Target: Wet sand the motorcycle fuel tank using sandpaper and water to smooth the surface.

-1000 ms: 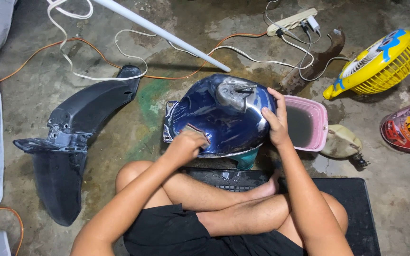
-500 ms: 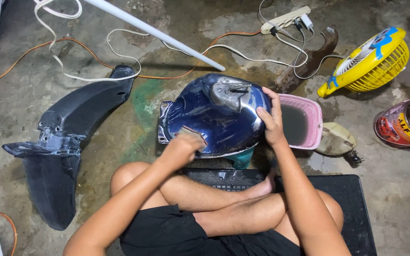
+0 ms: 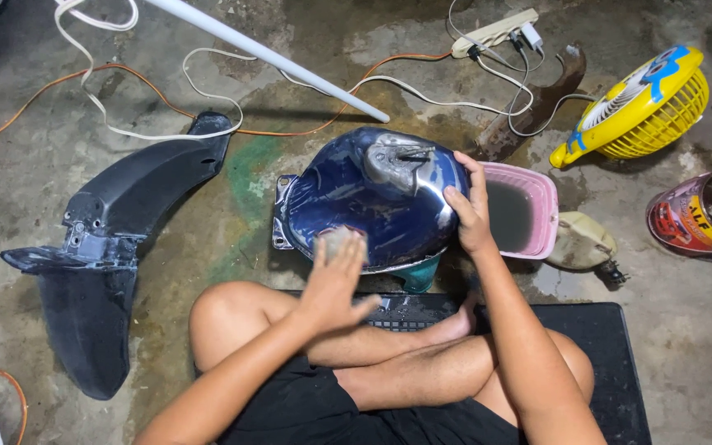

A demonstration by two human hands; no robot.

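Blue fuel tank [image 3: 372, 202] rests on the concrete floor [image 3: 290, 49]. The right hand [image 3: 470, 210], fingers spread, braces the tank's right edge. The left hand [image 3: 333, 280] grips a small pad [image 3: 338, 241] at its near edge. A pink basin [image 3: 525, 210] adjoins the tank's right; a black fender [image 3: 117, 239] lies left.

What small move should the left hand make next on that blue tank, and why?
Probably another stroke across the near side. The left hand presses a small grey pad flat on the blue tank, whose surface looks dull and scuffed there, while the right hand steadies its far edge.
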